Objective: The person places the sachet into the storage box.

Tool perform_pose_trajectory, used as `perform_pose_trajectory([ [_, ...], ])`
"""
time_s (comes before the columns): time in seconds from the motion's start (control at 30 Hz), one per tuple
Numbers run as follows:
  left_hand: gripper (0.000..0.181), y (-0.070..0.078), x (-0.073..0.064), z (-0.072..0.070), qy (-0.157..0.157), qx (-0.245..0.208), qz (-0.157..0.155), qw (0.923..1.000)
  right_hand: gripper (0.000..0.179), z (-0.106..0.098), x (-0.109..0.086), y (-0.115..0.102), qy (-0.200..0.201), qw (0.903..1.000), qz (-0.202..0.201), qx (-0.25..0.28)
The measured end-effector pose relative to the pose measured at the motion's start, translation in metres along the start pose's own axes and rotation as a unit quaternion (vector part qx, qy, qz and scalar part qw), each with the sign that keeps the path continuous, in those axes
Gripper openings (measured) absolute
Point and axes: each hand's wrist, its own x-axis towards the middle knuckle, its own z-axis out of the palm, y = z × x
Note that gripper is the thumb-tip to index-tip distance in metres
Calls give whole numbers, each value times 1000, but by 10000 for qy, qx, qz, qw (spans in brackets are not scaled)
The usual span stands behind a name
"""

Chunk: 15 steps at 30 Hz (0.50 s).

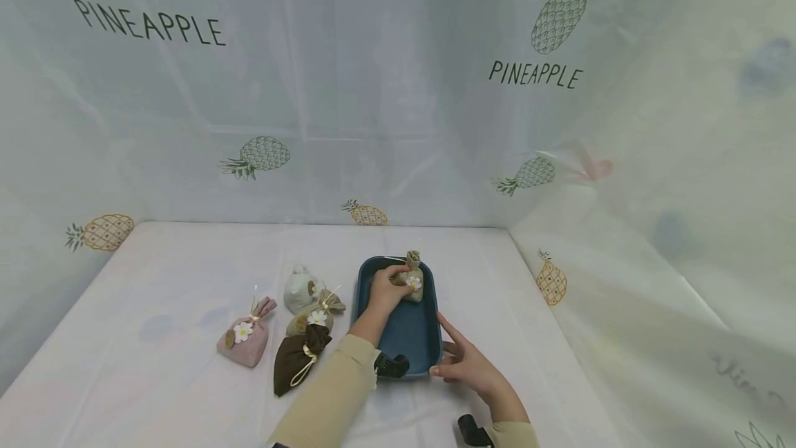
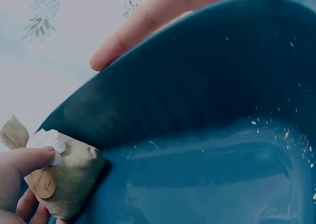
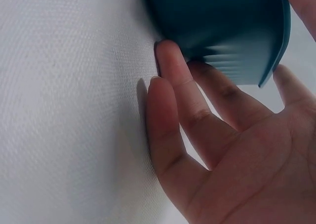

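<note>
Fingers and thumb of the left hand close on a khaki linen sachet, the thumb laid against its white fabric flower. That sachet sits within the far end of a deep blue tray; whether it bears on the floor I cannot tell. Its weave looks coarse, its neck is bunched, and a round tag with lettering hangs below the bloom.

Fingers of the right hand are spread, loosely extended along the outside of the tray's right wall, with the thumb at the near corner. Smooth and slightly glossy, the tray is a rounded rectangle, with pale specks inside.

Left of it stand a white sachet, a tan sachet with a flower, and a dark brown sachet with a cream cord, bunched close; a dusty-pink sachet lies apart on the white tablecloth.
</note>
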Motion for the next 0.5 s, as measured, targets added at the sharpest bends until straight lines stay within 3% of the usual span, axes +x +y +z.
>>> perform_pose_trajectory([
  [0.17,42,1,-2,-2,-128,52,145,9998,102,1,1,1,25,10000,-10,-20],
  [0.37,46,0,-2,0,-36,-220,-115,9997,102,1,1,1,22,10000,-39,-42],
  [0.5,46,-1,-2,2,-53,-102,-166,9998,101,0,0,1,12,10000,-26,9],
])
